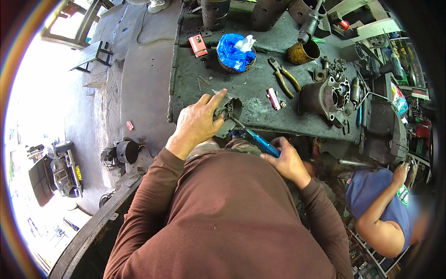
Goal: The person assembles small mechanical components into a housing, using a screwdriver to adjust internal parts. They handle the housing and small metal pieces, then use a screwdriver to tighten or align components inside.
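Observation:
My right hand [290, 160] is wrapped round the blue handle of a screwdriver [265, 144]. Its shaft slants up and left, the tip meeting a small dark round metal part [236, 109] at the bench's front edge. Thumb and bent fingers of my left hand [197, 120] grip the left side of that part, while the index finger stretches out over it. By these fingertips lies a thin pale item, too small to make out. My left palm hides some of the part. Beyond the hand a small coil spring [200, 83] lies on the bench.
The dark workbench [260, 114] bears yellow-handled pliers [284, 79], a basket with a blue plastic bag [236, 52], a red-and-white box [198, 45], a lighter [274, 99] and a metal housing [325, 98]. At right another person [378, 204] in a blue sleeveless top works close by.

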`<state>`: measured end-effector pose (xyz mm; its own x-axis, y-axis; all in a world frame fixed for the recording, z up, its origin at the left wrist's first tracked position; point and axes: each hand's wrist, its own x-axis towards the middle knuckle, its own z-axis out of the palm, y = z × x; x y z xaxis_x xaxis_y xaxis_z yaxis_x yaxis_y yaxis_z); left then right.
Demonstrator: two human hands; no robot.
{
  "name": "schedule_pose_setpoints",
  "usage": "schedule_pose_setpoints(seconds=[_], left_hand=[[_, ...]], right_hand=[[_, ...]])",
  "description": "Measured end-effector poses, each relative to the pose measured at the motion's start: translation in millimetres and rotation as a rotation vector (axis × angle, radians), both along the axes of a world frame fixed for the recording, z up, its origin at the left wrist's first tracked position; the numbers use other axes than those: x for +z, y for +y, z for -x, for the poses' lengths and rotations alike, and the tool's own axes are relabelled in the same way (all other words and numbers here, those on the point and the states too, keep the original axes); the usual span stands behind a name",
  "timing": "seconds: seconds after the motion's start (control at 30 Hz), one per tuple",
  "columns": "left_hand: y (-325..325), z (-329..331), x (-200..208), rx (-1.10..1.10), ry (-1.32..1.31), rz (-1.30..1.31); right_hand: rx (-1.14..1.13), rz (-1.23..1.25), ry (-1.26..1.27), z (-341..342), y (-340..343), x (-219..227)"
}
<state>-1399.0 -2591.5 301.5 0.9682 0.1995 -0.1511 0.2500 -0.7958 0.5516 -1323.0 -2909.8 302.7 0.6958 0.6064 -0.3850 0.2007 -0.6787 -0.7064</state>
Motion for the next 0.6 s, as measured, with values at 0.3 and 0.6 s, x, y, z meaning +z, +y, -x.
schedule_pose_setpoints(seconds=[0.3,0.6], left_hand=[[-2,-4,1,0.014,0.008,0.025],[-2,-3,-8,0.021,-0.029,0.054]], right_hand=[[-0.309,0.004,0.368,-3,-2,-10],[-0.393,0.106,0.715,-12,-3,-6]])
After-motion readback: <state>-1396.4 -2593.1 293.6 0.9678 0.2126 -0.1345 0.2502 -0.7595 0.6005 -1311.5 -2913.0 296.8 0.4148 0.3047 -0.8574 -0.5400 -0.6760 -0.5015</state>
